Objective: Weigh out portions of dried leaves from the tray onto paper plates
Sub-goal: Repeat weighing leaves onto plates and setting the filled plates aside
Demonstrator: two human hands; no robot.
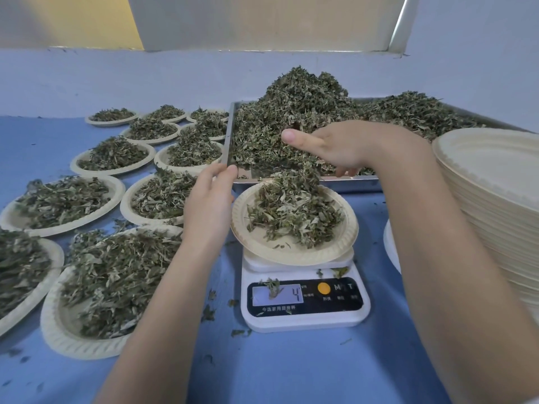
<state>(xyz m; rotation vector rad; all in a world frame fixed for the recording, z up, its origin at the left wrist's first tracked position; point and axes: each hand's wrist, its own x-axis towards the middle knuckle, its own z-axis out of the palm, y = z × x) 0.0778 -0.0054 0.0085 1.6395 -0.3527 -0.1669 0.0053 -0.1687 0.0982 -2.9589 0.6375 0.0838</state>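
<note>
A pale wall is rising behind the blue bench (291, 374), where a white scale (304, 298) is sitting just below my two grips. My right hand (335, 147) is hovering over the near edge of the metal tray (350, 180), thumb out, fingers curled down onto a clump of dried leaves (294, 118), which are lying heaped in the tray beyond that grip. My left hand (210, 199) is resting with relaxed fingers beside the paper plate (291, 252) on the scale, fingertips reaching the tray's corner. That plate is carrying a leaf pile. Filled plates (113, 156) are spreading out left of my left grip; a stack of empty plates (495, 185) is standing right of my right forearm.
</note>
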